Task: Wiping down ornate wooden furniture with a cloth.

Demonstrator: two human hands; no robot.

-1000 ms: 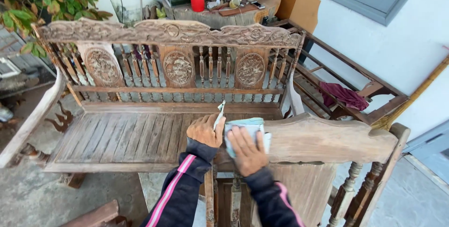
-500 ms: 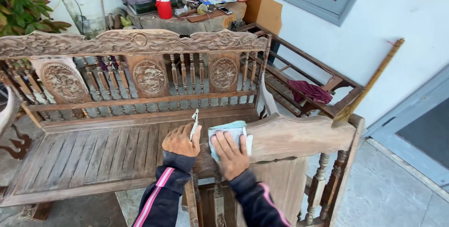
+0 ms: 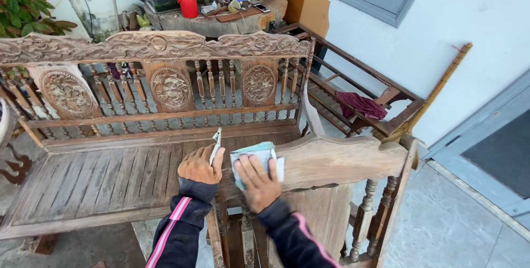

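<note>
Hands: two | left hand (image 3: 201,166) grips one thin white brush (image 3: 216,145) | right hand (image 3: 258,180) flat, pressing one pale blue sanding sheet (image 3: 255,155) on carved wooden chair rail (image 3: 342,160)

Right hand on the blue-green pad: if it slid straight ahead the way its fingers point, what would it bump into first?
The right hand points up across the sanding pad. Beyond the pad's far edge it would probably leave the chair rail and reach toward the carved bench, though depth is unclear.
</note>
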